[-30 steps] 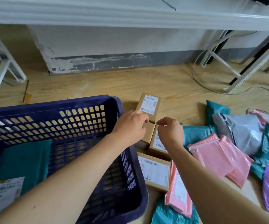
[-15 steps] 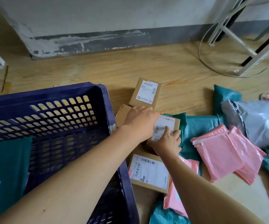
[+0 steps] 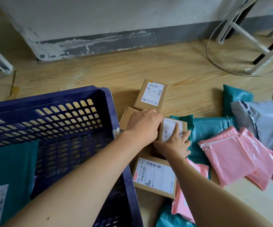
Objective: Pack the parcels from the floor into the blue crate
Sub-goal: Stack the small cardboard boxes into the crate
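Note:
The blue crate (image 3: 50, 97) stands at the left with a teal mailer (image 3: 9, 169) inside. To its right on the floor lie several cardboard boxes: a far labelled box (image 3: 150, 95), a plain box (image 3: 126, 117), a small labelled box (image 3: 171, 126) and a near labelled box (image 3: 155, 176). My left hand (image 3: 142, 125) reaches over the crate's corner, its fingers curled at the small labelled box's left edge, partly covering the plain box. My right hand (image 3: 175, 145) lies on top of that same box with straight, spread fingers on its label.
Teal mailers (image 3: 207, 128), pink mailers (image 3: 230, 154) and a grey bag (image 3: 266, 123) lie in a pile to the right. A grey-white wall (image 3: 99, 30) runs along the back. White metal frame legs (image 3: 263, 59) and a cable stand at the far right.
The view has tilted down toward the boxes. My right hand went from pinching the small box's edge to lying flat on its label. My left hand stays curled at the box's left side.

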